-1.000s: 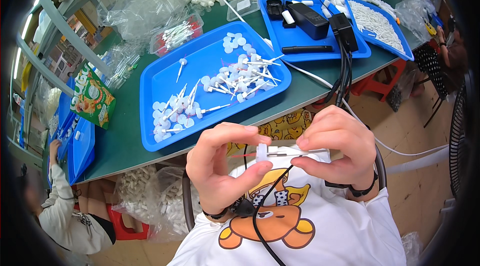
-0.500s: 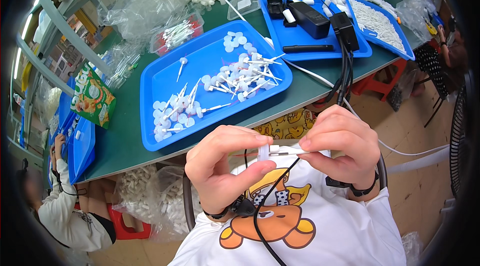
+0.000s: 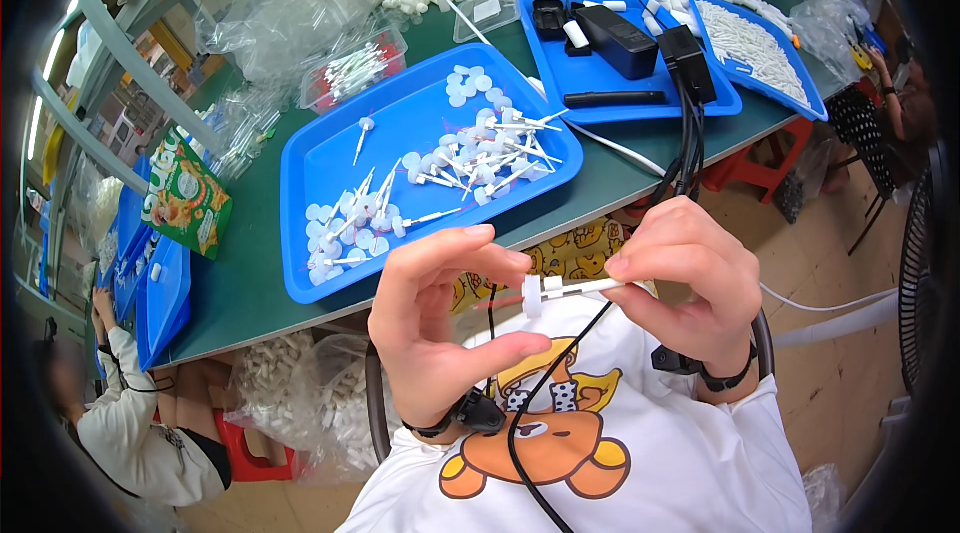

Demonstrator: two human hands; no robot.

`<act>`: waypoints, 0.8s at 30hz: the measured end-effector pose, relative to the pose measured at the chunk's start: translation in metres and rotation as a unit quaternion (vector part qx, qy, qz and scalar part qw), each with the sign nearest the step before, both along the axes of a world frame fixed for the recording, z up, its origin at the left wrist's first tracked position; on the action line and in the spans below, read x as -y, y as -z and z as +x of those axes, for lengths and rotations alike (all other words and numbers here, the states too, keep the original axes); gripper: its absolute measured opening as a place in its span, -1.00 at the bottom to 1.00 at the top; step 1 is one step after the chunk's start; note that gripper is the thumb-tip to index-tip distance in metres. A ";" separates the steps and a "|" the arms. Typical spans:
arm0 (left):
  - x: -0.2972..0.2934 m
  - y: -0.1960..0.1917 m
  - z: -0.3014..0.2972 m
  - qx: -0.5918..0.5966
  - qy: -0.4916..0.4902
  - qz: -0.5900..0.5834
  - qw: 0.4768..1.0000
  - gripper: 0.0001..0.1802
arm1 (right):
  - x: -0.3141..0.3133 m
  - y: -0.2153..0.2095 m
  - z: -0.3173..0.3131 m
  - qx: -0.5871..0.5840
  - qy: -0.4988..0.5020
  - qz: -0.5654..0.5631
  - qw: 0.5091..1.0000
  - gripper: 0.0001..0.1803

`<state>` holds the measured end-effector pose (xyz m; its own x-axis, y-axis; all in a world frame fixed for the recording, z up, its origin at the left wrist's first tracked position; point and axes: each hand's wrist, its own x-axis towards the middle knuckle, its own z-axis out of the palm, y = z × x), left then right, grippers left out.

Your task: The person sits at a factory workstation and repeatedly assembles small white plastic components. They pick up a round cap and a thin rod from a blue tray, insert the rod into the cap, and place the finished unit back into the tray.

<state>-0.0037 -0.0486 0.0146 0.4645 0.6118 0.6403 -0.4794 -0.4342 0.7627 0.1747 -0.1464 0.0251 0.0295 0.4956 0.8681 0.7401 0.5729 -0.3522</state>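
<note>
Above my lap, my right hand (image 3: 690,278) pinches the white stem of a small plastic part (image 3: 533,296). A translucent round disc forms its left end, with a short white peg beside the stem and a thin reddish strand at the disc. My left hand (image 3: 440,308) is open around the disc, thumb and forefinger spread apart and apparently holding nothing. Beyond my hands, a large blue tray (image 3: 345,143) holds several similar disc-and-stem parts (image 3: 470,153). Some loose translucent discs (image 3: 470,83) lie near its far edge.
A second blue tray (image 3: 715,105) carries black adapters, cables and a black pen (image 3: 615,99). Another tray (image 3: 750,43) holds white sticks. A clear box (image 3: 355,68), plastic bags and a green snack packet (image 3: 188,195) surround the large tray. A co-worker (image 3: 150,423) sits at left.
My left thumb and forefinger have parted from the disc. The part now hangs from my right hand alone, tilted slightly, its disc end a little to the right.
</note>
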 end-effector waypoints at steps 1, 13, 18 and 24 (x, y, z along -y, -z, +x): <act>-0.001 0.000 -0.001 -0.005 -0.009 0.015 1.000 -0.26 | 0.000 0.000 0.000 -0.001 0.000 -0.002 1.000 -0.72; -0.021 0.003 -0.009 -0.107 -0.096 0.060 0.988 -0.46 | 0.001 -0.001 0.005 -0.018 0.071 0.002 0.997 -0.57; -0.034 0.006 -0.011 -0.132 -0.162 0.063 0.976 -0.51 | 0.007 0.001 0.008 -0.068 0.086 0.007 0.994 -0.62; -0.057 0.014 -0.017 -0.149 -0.292 0.041 0.944 -0.56 | 0.006 -0.004 0.007 -0.012 0.069 -0.019 0.997 -0.67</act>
